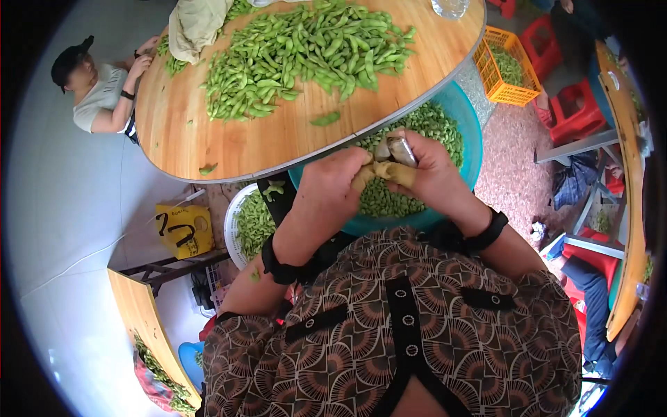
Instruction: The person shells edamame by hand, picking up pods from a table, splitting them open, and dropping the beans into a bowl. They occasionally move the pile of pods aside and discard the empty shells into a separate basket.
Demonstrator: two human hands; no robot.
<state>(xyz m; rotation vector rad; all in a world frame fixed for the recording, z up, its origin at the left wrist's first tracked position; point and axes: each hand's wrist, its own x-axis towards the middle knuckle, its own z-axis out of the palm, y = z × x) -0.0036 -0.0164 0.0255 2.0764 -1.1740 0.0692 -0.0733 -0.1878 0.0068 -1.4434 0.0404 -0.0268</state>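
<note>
My left hand (pixel 332 186) and my right hand (pixel 434 170) meet over a wide teal basin (pixel 476 149) of green beans or short pods. Tan coverings (pixel 394 174) wrap some of the fingertips. Both hands are closed, thumbs and fingers pinched together. A shiny silver piece (pixel 403 151) shows at the right hand's fingers; whether it is held or worn I cannot tell. Anything between the fingertips is hidden. Just beyond my hands, a large heap of green soybean pods (pixel 306 55) lies on the wooden table (pixel 174 139), with a few loose pods near its edge.
A white basket (pixel 231 222) of green beans or pods stands left of the basin, beside a yellow bag (pixel 185 229). At far right are an orange crate (pixel 492 87), red stools (pixel 578 111) and another table (pixel 633 208). A person (pixel 104 90) sits at the table's left. A beige cloth (pixel 194 28) lies by the heap.
</note>
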